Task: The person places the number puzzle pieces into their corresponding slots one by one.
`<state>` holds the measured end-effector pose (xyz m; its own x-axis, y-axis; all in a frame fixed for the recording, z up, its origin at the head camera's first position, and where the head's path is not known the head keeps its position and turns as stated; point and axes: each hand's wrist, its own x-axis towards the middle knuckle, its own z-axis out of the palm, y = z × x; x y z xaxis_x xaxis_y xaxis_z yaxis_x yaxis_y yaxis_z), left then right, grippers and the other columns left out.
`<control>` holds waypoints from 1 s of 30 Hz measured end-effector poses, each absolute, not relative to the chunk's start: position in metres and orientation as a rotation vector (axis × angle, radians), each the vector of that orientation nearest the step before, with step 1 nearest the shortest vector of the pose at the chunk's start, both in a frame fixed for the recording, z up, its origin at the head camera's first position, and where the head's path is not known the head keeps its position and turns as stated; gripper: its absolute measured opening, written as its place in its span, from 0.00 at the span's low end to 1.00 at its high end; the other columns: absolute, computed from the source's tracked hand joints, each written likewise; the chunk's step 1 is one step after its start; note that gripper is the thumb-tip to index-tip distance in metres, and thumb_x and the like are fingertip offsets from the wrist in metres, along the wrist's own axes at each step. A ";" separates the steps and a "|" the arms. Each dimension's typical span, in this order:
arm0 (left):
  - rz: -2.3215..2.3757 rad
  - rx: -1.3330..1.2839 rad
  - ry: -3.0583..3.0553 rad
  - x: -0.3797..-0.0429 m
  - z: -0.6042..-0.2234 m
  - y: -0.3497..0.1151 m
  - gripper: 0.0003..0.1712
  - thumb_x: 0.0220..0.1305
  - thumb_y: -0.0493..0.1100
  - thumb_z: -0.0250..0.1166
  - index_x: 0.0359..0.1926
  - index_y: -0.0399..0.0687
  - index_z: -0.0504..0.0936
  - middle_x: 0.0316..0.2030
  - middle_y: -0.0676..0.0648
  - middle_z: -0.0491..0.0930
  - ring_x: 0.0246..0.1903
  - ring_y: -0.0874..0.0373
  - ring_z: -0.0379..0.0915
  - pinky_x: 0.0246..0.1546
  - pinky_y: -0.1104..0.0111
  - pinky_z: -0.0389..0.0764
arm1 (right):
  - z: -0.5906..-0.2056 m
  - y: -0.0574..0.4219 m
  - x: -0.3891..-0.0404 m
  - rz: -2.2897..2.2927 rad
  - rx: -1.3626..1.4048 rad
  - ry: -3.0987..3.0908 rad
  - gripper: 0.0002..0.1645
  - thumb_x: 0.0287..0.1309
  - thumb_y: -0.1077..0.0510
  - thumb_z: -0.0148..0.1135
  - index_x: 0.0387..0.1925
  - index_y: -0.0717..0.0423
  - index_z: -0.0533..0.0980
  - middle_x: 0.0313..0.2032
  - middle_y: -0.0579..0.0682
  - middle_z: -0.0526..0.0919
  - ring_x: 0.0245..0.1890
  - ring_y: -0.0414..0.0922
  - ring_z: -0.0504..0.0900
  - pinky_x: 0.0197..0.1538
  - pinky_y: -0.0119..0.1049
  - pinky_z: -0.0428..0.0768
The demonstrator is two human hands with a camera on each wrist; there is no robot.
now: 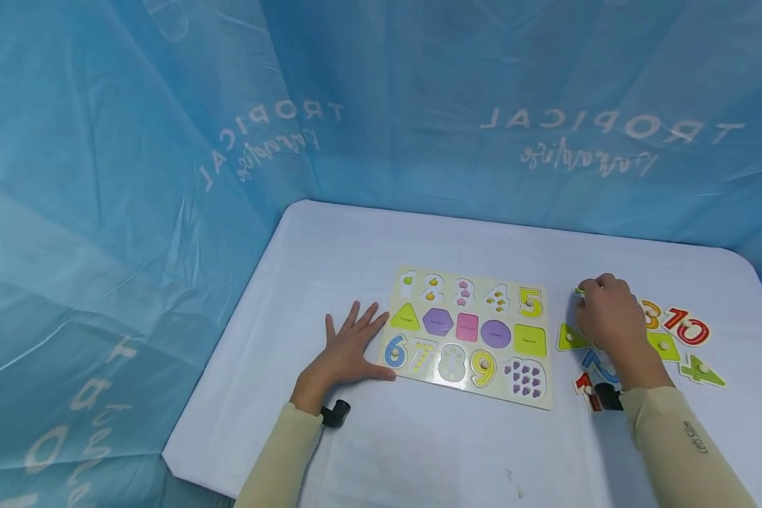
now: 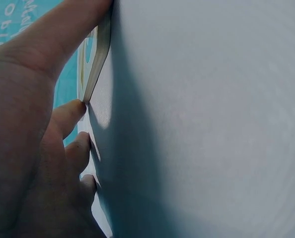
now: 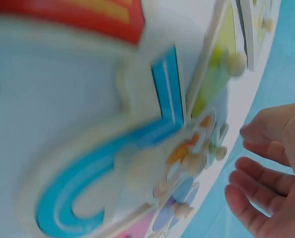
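A number puzzle board [image 1: 498, 389] lies on the white table, with a knobbed 5 [image 1: 530, 302], 6 [image 1: 395, 351] and 9 [image 1: 483, 368] in their recesses. My left hand [image 1: 346, 355] is spread at its left side, thumb and fingertips at the board's edge. To the right of the board, my right hand [image 1: 612, 314] is over loose knobbed pieces, its fingers loosely bent. The right wrist view shows this hand [image 3: 271, 168] with nothing between its fingers. A blue 2 [image 3: 168, 89] lies nearest that camera. A small green bit shows beside the right fingertips in the head view.
Around the right hand lie a red 10 [image 1: 687, 327], an orange 3 [image 1: 650, 314], a green square [image 1: 663, 346], a green 4 [image 1: 701, 370], a green triangle [image 1: 569, 339] and a red 1 [image 1: 584, 388]. Blue printed sheeting [image 1: 419, 141] hangs behind the table.
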<state>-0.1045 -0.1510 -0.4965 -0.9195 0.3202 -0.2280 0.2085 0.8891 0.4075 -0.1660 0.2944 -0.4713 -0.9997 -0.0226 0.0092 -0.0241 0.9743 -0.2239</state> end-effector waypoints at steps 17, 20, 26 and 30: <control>0.546 0.391 2.774 -0.105 -0.497 -0.150 0.67 0.34 0.75 0.72 0.75 0.67 0.52 0.75 0.57 0.42 0.73 0.51 0.23 0.61 0.37 0.21 | -0.477 0.314 -0.177 0.420 -0.033 -3.254 0.23 0.53 0.66 0.64 0.50 0.73 0.73 0.42 0.69 0.71 0.34 0.62 0.70 0.41 0.58 0.75; 0.543 0.388 2.773 -0.106 -0.496 -0.149 0.67 0.34 0.75 0.72 0.75 0.67 0.52 0.75 0.57 0.41 0.73 0.51 0.23 0.61 0.37 0.21 | -0.478 0.317 -0.179 0.419 -0.027 -3.251 0.23 0.52 0.67 0.65 0.50 0.74 0.73 0.42 0.69 0.71 0.34 0.62 0.71 0.40 0.57 0.75; 0.524 0.397 2.784 -0.108 -0.497 -0.149 0.67 0.34 0.76 0.71 0.75 0.68 0.51 0.75 0.58 0.41 0.73 0.51 0.23 0.61 0.37 0.22 | -0.477 0.318 -0.180 0.437 -0.054 -3.254 0.22 0.57 0.65 0.63 0.51 0.73 0.73 0.42 0.68 0.71 0.34 0.62 0.70 0.39 0.56 0.76; 0.524 0.391 2.768 -0.105 -0.498 -0.151 0.67 0.34 0.76 0.71 0.75 0.67 0.51 0.75 0.58 0.41 0.73 0.51 0.23 0.61 0.37 0.22 | -0.479 0.319 -0.176 0.466 -0.062 -3.273 0.20 0.61 0.64 0.60 0.53 0.72 0.72 0.43 0.68 0.71 0.35 0.61 0.71 0.39 0.56 0.76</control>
